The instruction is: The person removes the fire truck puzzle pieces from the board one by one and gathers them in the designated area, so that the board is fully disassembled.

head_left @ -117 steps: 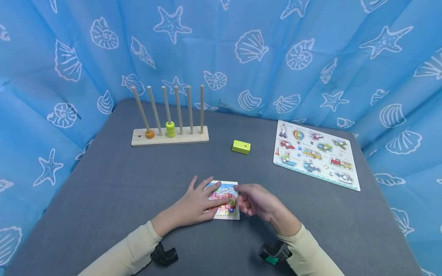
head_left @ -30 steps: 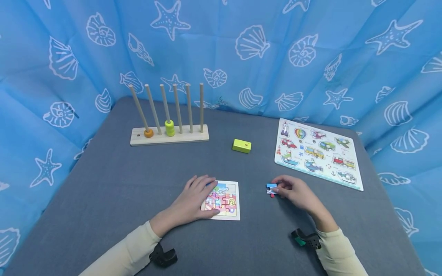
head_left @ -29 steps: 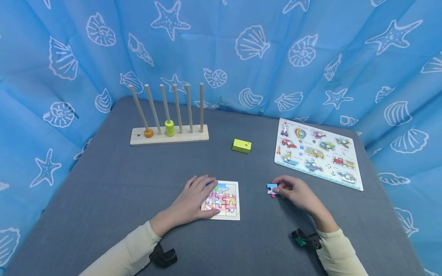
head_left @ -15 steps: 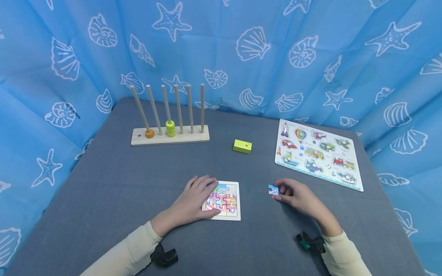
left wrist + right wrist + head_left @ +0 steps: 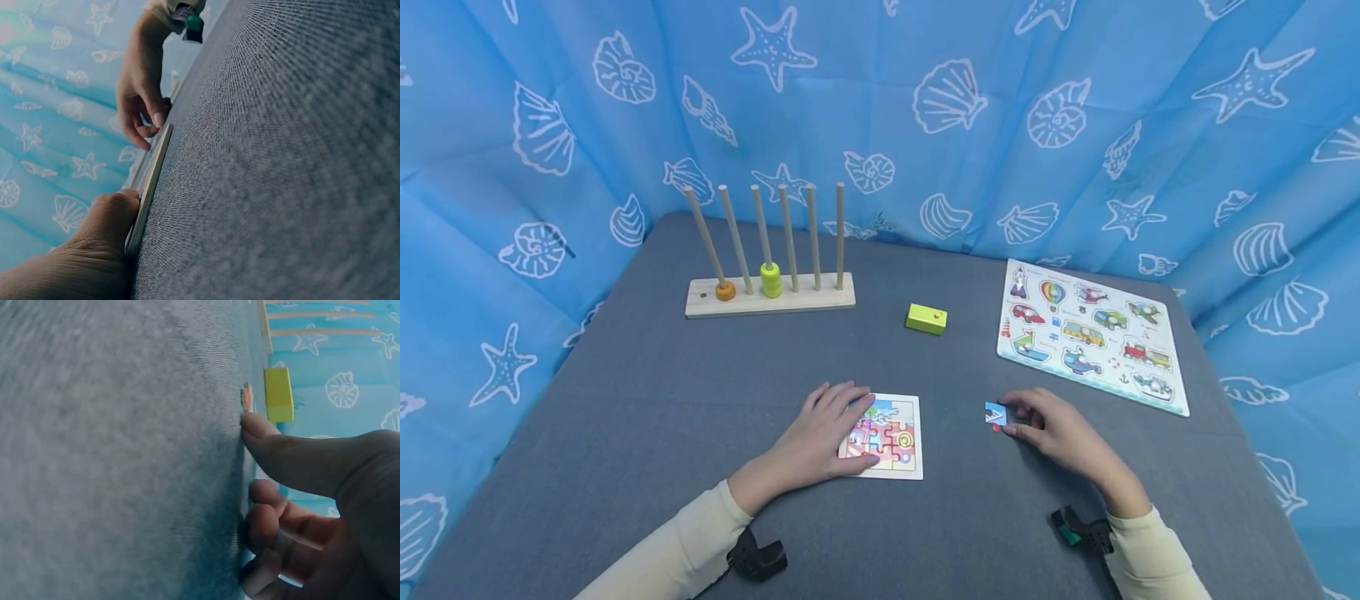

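Note:
My left hand [image 5: 816, 433] rests on the left side of a small square jigsaw puzzle [image 5: 895, 450] in a pale frame, fingers across its upper left and thumb near the lower edge. The hand covers part of the picture. In the left wrist view the thumb [image 5: 109, 219] lies along the frame's edge [image 5: 150, 194]. A loose jigsaw piece [image 5: 996, 414], blue with white and a red knob, lies on the table to the right. My right hand [image 5: 1063, 429] is beside it, thumb and forefinger apart at its right edge. In the right wrist view the thumb tip touches the cloth just short of the piece's red part [image 5: 247, 397].
At the back left stands a wooden peg stand [image 5: 771, 306] with an orange bead and several green ones. A yellow-green block [image 5: 927, 318] sits behind the puzzle. A vehicle picture board [image 5: 1093, 333] lies at the back right. A blue shell-patterned curtain [image 5: 880, 108] surrounds the table.
My right hand has gone from the puzzle's right edge to the right, taking the piece along. Its fingers have since slipped back from the piece. The left hand's fingers have drawn together on the puzzle.

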`<state>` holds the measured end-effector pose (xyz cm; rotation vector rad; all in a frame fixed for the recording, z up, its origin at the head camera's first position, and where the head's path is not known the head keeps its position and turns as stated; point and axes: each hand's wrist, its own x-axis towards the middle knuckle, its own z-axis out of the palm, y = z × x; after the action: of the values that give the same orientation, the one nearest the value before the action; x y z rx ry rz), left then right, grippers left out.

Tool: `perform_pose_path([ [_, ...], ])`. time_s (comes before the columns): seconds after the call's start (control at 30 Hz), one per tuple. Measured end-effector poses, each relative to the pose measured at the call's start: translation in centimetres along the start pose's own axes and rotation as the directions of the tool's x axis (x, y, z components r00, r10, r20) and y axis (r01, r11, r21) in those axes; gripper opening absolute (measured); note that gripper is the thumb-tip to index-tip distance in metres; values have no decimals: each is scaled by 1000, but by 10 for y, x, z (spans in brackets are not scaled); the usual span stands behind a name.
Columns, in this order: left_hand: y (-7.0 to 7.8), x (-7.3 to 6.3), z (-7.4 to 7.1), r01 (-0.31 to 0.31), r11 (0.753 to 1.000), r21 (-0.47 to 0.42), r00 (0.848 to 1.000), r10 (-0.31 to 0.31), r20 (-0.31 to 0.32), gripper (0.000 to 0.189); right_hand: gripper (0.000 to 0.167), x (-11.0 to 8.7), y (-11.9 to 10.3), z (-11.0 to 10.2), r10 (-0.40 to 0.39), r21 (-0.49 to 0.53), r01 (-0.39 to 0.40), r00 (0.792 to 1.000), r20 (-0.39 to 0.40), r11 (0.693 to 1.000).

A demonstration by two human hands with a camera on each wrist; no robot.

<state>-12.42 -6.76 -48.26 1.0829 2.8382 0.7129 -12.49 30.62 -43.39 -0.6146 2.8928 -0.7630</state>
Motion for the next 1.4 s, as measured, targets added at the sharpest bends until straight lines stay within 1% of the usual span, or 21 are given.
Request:
perform_pose_path([
  [0.1,-1,0,0,-3,1000,2,1000,3,0,80,28,1,1,2,-43,-8,43,999,-28,999],
  [0.23,-1,-1,0,-13,1000,14,1000,13,-4,80,26,0,3,2,-113,-22,112,991,-68,993],
  [0.33,-2,-1,0,-25,999,25,1000,25,-9,80,26,-4,6,0,-134,-29,132,987,-83,991],
  [0.6,-5,0,2,-32,999,31,999,33,-3,82,29,-21,13,-9,-66,-18,65,995,-76,998],
  [0.73,-7,0,1,-27,999,28,1000,27,1,81,28,-25,15,-11,-49,-11,48,996,-71,999],
  [0.83,-8,0,1,-31,999,24,1000,31,4,77,27,-25,16,-10,-51,-25,49,996,-68,998],
  [0.97,-9,0,1,-59,998,16,998,59,9,66,26,-23,15,-12,-39,-40,37,998,-45,999],
  [1.03,-10,0,1,-72,997,20,997,72,9,60,27,-22,11,-16,-4,-55,3,1000,-7,999],
  [1.17,-9,-1,2,-87,996,24,996,87,-1,57,36,-21,-5,-29,38,-139,-32,998,40,990],
  [1.2,-9,-1,2,-87,996,26,996,87,-1,57,38,-21,-11,-32,37,-159,-30,999,38,987],
  [1.27,-8,-1,2,-89,996,22,996,89,-4,57,38,-19,-25,-32,5,-173,-2,1000,16,985],
  [1.33,-7,-1,1,-89,996,19,996,90,-4,58,36,-14,-40,-28,-26,-162,25,1000,-4,986],
  [1.4,-7,0,1,-89,996,16,996,89,-3,58,31,-9,-54,-19,-47,-135,45,999,-13,990],
])
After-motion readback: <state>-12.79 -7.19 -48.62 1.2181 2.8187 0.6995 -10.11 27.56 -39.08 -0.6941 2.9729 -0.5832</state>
